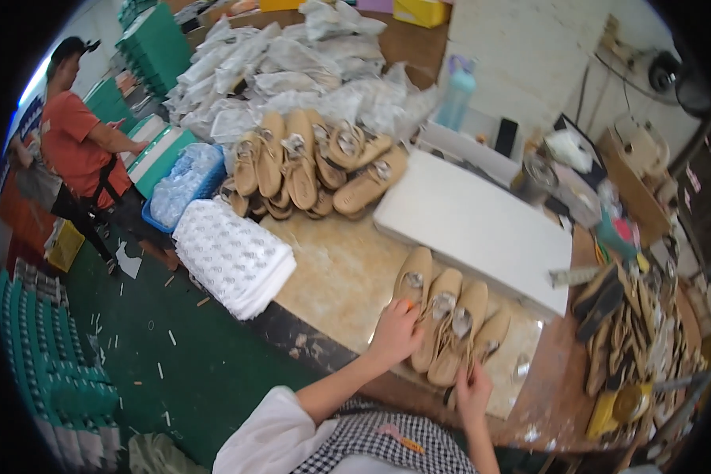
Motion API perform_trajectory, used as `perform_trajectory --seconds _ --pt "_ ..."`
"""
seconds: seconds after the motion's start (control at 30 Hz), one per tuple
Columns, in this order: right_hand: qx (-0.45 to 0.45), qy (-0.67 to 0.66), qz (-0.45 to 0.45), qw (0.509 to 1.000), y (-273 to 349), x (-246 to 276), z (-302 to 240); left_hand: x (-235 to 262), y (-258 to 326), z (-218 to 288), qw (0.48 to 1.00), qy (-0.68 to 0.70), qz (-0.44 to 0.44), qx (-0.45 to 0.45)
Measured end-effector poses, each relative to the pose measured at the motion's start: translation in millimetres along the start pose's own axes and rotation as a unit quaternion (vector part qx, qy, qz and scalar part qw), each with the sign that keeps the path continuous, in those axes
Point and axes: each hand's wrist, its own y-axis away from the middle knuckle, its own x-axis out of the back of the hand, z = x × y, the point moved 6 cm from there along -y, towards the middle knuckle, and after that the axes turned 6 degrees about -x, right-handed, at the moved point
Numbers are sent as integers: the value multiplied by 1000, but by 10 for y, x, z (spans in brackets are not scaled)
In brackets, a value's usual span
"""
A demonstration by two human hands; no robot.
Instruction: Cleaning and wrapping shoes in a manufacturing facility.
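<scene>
Four or several tan slip-on shoes with clear ornaments stand in a row on the worktable in front of me. My left hand [397, 332] is closed beside the leftmost shoe [415, 268], with a small orange bit showing at its fingertips; what it holds is mostly hidden. At the near end of the row, my right hand [474, 391] has its fingers pinched together by the heel of the rightmost shoe [494, 332]. A thin cord or strap seems to run down to those fingers. The middle shoes [442, 312] stand between my hands.
More tan shoes [300, 162] are heaped farther back, before a pile of plastic-wrapped bundles [284, 67]. A long white box [474, 229] lies behind my row. Printed white sheets [233, 257] and a blue basket [213, 174] sit left. A person [79, 126] stands beyond.
</scene>
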Motion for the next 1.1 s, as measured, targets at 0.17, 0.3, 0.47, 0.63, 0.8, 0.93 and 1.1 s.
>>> perform_trajectory --seconds 0.17,0.3,0.47,0.63,0.8,0.93,1.1 --pt "132 -23 3 991 -711 -397 -1131 1607 -509 -222 979 -38 200 -12" --pt "234 -100 -82 964 -1818 -1281 -2596 2597 -1178 -1086 928 -215 305 10" --pt "254 -35 -174 951 -2719 -2613 -3325 2859 -1813 -2497 887 -393 194 145" --pt "215 -81 -149 962 -3291 -2973 -2745 2090 -2272 -3377 895 -393 77 194" --pt "329 -256 -234 878 -2620 -1784 -2470 2980 -1695 -4136 979 -158 90 89" --pt "267 14 110 957 -2172 555 -591 3376 -1419 -3493 930 -311 192 32" --pt "-138 377 377 835 -1526 2613 1521 2430 -1501 -1784 969 -176 141 -105"
